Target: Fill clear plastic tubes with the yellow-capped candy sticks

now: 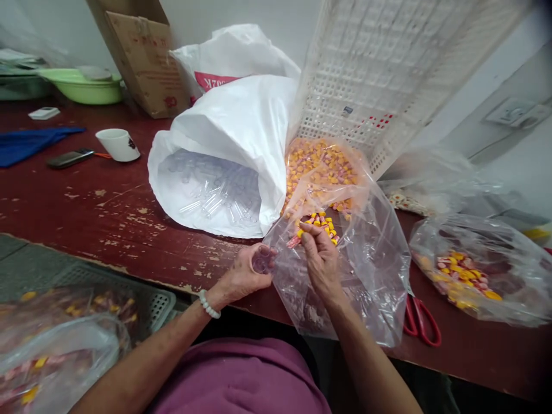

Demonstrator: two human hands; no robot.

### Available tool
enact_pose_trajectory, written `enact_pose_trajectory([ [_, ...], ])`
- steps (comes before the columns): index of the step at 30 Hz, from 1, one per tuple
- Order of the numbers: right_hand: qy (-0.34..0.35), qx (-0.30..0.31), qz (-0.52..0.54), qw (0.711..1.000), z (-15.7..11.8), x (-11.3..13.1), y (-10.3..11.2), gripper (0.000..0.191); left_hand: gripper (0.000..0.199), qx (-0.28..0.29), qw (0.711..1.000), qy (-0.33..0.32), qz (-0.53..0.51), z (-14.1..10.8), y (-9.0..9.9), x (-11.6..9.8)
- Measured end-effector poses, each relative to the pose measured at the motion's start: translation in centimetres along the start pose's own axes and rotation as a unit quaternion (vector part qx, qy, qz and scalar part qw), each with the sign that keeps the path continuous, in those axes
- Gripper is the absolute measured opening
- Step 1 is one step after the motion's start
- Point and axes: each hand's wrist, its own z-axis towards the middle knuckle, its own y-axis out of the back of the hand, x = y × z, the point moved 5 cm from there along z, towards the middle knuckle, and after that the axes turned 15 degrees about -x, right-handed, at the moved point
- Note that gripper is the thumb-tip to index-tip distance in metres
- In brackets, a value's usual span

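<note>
My left hand (245, 276) grips a small clear plastic tube (261, 260), its open mouth turned toward the camera, at the table's front edge. My right hand (318, 253) reaches into a clear plastic bag (366, 270) and pinches wrapped yellow and pink candies (319, 221) from the pile inside. A large white sack (233, 132) lying open behind my left hand is full of empty clear tubes (215, 195).
A white plastic crate (388, 63) leans behind the candy bag. A second clear bag of candies (470, 270) lies at right, red scissors (420, 319) beside it. A white cup (118, 144), a phone (69, 158), a blue cloth, a green basin (81, 86) and a cardboard box (142, 52) stand at back left.
</note>
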Motion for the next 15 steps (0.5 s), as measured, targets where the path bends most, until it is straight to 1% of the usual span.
enact_pose_trajectory([
  [2,0.025,0.033,0.01,0.999,-1.5,1.0,-1.0,0.023,0.031,0.019,0.999,-0.027,0.019,-0.2,-0.2,-0.4],
  [4,0.068,0.053,-0.017,0.996,-2.2,1.3,-1.5,0.018,0.025,0.03,0.999,-0.04,0.02,-0.3,-0.3,-0.7],
  [6,0.123,0.075,-0.061,0.988,-2.4,1.5,-1.6,0.015,0.024,0.029,0.999,-0.033,0.012,-0.3,-0.2,-0.7],
  [8,0.187,0.105,-0.101,0.972,-2.6,1.8,-1.7,0.017,0.024,0.027,0.999,-0.019,-0.002,-0.4,-0.2,-0.7],
  [10,0.234,0.13,-0.127,0.955,-3.1,2.0,-1.8,0.017,0.024,0.028,0.999,-0.013,-0.011,-0.6,-0.5,-0.8],
  [12,0.247,0.142,-0.139,0.948,-3.7,2.1,-2.0,0.015,0.026,0.043,0.999,-0.009,-0.007,-0.9,-0.9,-0.7],
  [14,0.242,0.156,-0.141,0.947,-4.3,2.1,-2.2,0.014,0.027,0.06,0.998,0.005,0.006,-1.2,-1.3,-0.3],
  [15,0.241,0.168,-0.145,0.945,-4.5,2.0,-2.2,0.014,0.028,0.058,0.998,0.015,0.006,-1.2,-1.3,-0.1],
])
